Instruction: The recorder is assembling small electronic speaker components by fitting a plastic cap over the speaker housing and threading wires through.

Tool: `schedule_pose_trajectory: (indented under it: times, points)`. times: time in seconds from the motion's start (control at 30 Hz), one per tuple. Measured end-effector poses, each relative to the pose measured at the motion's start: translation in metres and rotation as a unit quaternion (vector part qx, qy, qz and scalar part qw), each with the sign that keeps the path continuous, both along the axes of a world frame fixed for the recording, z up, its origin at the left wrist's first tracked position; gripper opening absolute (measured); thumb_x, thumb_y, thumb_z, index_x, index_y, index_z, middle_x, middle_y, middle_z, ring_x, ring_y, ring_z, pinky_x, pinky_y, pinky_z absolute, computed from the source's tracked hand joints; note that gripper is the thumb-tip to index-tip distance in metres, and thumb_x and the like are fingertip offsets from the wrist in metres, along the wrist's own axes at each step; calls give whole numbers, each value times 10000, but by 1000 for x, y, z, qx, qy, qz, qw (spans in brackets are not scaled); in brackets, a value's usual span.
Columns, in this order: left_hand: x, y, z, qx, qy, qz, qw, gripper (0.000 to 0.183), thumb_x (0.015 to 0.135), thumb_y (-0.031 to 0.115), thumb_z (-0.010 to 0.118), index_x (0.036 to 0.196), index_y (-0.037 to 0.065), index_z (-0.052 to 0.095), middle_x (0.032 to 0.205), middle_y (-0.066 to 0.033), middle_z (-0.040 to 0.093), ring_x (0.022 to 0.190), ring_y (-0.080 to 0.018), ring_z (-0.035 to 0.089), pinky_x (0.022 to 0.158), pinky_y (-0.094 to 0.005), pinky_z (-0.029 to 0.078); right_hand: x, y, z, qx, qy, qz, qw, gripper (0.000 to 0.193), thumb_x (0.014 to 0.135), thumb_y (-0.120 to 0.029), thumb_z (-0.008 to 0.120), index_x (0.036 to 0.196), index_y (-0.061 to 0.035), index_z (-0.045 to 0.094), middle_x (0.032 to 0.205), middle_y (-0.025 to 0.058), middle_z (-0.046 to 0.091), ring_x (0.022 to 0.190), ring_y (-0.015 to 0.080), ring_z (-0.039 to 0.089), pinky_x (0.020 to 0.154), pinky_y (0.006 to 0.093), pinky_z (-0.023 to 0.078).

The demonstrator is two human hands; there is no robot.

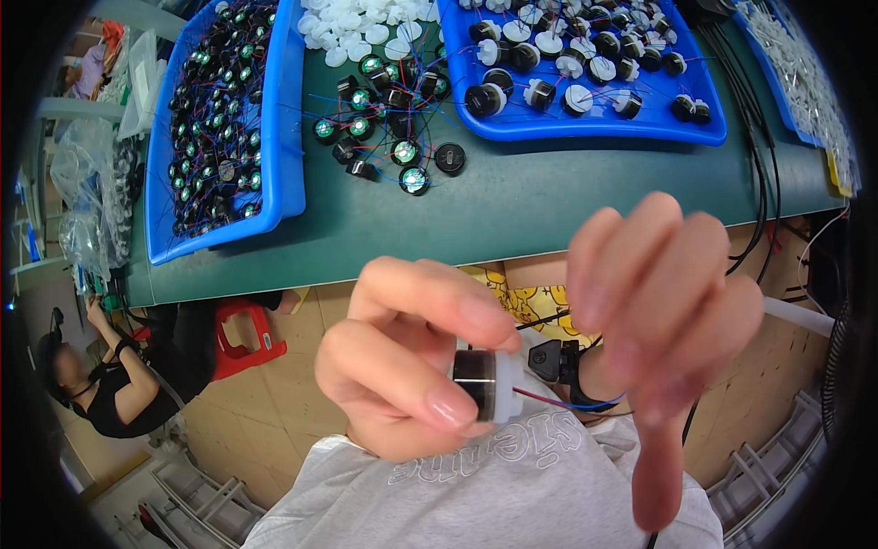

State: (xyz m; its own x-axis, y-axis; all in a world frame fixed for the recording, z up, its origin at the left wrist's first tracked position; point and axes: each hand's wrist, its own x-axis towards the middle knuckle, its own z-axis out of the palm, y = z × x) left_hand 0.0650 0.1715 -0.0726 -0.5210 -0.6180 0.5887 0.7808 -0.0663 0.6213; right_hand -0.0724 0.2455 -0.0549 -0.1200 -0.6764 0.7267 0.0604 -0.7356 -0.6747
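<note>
My left hand point(412, 352) is closed around a black round buzzer point(474, 380), held sideways between thumb and fingers. A white plastic nut point(508, 384) sits at its right end. From there a red and a blue wire point(569, 403) run right, toward my right hand point(658, 311). That hand is raised and blurred, several fingers curled and one digit pointing down. Whether it grips the wire ends is hidden. Behind the wires, a black strap with a buckle point(553, 362) shows at my right wrist.
On the green table point(384, 238) lie loose buzzers point(405, 153) and white discs point(361, 27). One blue tray point(283, 174) holds wired buzzers; another blue tray point(594, 128) holds buzzers with white nuts. Black cables point(754, 137) hang at right. A seated person point(128, 384) is at left, beside a red stool point(247, 340).
</note>
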Motion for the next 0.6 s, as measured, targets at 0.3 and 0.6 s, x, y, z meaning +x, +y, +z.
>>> schedule_pose_trajectory:
  times: [0.3, 0.6]
  points:
    - [0, -1, 0, -16, 3, 30, 999, 302, 636, -3, 695, 875, 50, 519, 1001, -190, 475, 787, -259, 558, 680, -315, 505, 14, 0, -3, 35, 7, -67, 997, 417, 528, -189, 824, 859, -104, 584, 894, 72, 507, 756, 149, 468, 567, 238, 367]
    - [5, -4, -2, -38, 11, 50, 998, 296, 659, 28, 689, 901, 40, 519, 988, -198, 489, 834, -291, 559, 712, -347, 502, 18, 1, -1, 48, 57, -153, 985, 242, 584, 0, 724, 800, -52, 629, 845, 83, 549, 689, 153, 511, 555, 247, 380]
